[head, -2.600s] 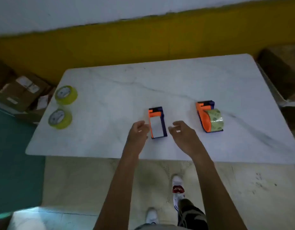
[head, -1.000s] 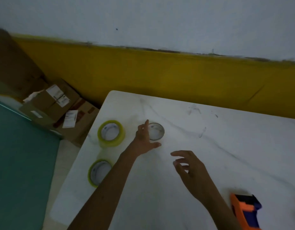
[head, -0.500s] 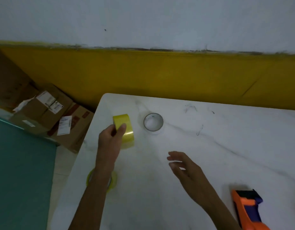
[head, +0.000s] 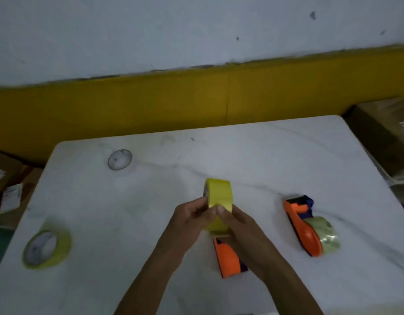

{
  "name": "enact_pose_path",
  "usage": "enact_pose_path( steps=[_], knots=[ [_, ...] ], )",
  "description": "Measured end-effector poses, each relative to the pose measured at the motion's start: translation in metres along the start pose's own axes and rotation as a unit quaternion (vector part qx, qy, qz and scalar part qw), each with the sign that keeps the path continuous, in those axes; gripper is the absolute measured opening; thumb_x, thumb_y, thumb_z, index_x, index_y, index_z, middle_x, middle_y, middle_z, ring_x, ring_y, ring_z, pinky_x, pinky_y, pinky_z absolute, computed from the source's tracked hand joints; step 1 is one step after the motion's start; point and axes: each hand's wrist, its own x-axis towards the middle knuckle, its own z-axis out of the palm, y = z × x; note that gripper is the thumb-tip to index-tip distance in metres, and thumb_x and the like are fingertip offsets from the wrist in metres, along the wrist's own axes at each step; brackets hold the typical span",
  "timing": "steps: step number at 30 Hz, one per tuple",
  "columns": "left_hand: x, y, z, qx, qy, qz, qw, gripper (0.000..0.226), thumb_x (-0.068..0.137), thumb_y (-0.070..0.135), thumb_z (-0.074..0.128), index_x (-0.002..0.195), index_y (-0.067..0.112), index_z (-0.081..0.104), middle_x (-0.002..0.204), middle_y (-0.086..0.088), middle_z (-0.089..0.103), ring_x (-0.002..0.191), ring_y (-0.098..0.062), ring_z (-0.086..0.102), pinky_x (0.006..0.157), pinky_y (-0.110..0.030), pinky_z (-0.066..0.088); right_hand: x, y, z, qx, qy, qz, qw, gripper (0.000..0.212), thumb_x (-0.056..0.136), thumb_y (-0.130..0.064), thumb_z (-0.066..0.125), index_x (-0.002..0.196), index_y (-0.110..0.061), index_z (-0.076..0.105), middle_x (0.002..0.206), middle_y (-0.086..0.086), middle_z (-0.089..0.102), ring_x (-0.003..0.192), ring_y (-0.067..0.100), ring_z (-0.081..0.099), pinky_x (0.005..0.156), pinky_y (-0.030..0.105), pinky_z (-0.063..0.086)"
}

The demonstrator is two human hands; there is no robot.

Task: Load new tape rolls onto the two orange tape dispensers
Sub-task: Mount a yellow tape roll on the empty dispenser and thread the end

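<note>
Yellow tape roll (head: 219, 196), on edge, is pinched between my left hand (head: 192, 220) and right hand (head: 240, 226). Just below them lies an empty orange dispenser (head: 227, 258); the loaded dispenser (head: 310, 228) lies to my right.

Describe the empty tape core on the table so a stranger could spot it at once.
Start at the white marble table and go to its far left corner, near the yellow wall band. There lies the empty core, a thin grey ring lying flat with the tabletop showing through it. Unlike the yellow roll nearer the front left edge, it carries no tape.
</note>
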Motion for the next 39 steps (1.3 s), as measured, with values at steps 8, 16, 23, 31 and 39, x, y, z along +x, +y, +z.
enact_pose_path(
  steps=[8,16,23,31,39],
  knots=[
    [-0.014,-0.051,0.091,-0.009,0.091,-0.03,0.995,0.018,0.096,0.022,0.052,0.099,0.022,0.07,0.102,-0.007,0.072,0.096,-0.022,0.069,0.086,-0.018,0.054,-0.043,0.016,-0.1,-0.21,0.027,-0.027,0.977,0.02,0.088,-0.026,0.067,0.086,-0.008,0.074,0.074,0.01,0.074,0.064,0.023,0.065,0.061,0.015,0.049],
    [-0.029,-0.129,0.094,0.029,0.209,-0.248,0.946,0.021,0.084,0.023,0.069,0.102,0.015,0.063,0.093,-0.002,0.062,0.093,-0.023,0.059,0.07,-0.028,0.047,-0.036,0.038,-0.119,-0.143,0.06,0.083,0.984,0.016,0.093,-0.02,0.059,0.099,-0.013,0.072,0.1,0.013,0.075,0.089,0.022,0.069,0.083,0.038,0.056],
    [-0.022,-0.117,0.083,0.018,0.184,-0.157,0.97,0.018,0.074,0.041,0.057,0.081,0.026,0.064,0.086,-0.006,0.06,0.084,-0.019,0.056,0.087,-0.046,0.049,-0.014,0.056,-0.093,-0.122,0.059,0.112,0.984,0.048,0.08,-0.044,0.065,0.116,-0.013,0.068,0.115,0.016,0.071,0.11,0.037,0.065,0.098,0.052,0.052],
    [-0.024,-0.118,0.072,-0.025,0.188,-0.138,0.972,0.022,0.087,0.045,0.049,0.078,0.027,0.059,0.09,-0.009,0.058,0.084,-0.021,0.056,0.081,-0.043,0.044,-0.003,0.058,-0.064,-0.106,0.111,0.108,0.982,0.044,0.092,-0.031,0.059,0.126,-0.003,0.062,0.114,0.021,0.069,0.099,0.036,0.068,0.09,0.051,0.057],
    [-0.024,-0.123,0.07,-0.018,0.131,-0.121,0.984,0.03,0.1,0.034,0.039,0.088,0.034,0.067,0.087,0.011,0.073,0.075,0.0,0.072,0.077,-0.026,0.056,0.007,0.06,-0.042,-0.004,0.145,0.156,0.977,0.036,0.093,-0.02,0.058,0.117,0.007,0.062,0.113,0.026,0.067,0.093,0.039,0.067,0.081,0.052,0.057]
  ],
)
